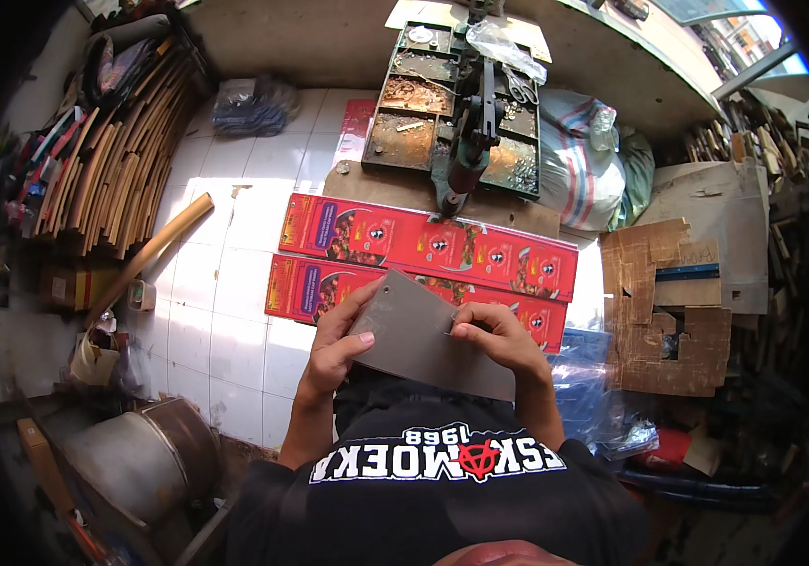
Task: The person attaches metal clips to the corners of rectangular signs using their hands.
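At the lower centre of the frame, close against the wearer's black shirt [442, 462], a grey panel [409, 330] is held tilted above the lap. The left hand [334, 344] grasps its left edge, thumb on top and fingers behind, seemingly to steady it. The right hand [499, 338] is over the panel's right half, thumb and forefinger pinched together near its face; whether something tiny sits between them, I cannot tell. A small hole shows near the panel's top corner.

Just beyond, mid-frame, two red strips [433, 243] lie side by side, the nearer partly hidden by the panel. They sit within easy reach, perhaps for that reason. To their right is clear bluish plastic [579, 377].

At upper centre stands a dark hand press [466, 156] over a divided tray [395, 143] of small metal bits, probably sorted by compartment for quick picking. A striped sack [574, 156] slumps to its right. At upper left, cardboard [126, 141] stands on edge, likely to save floor space.
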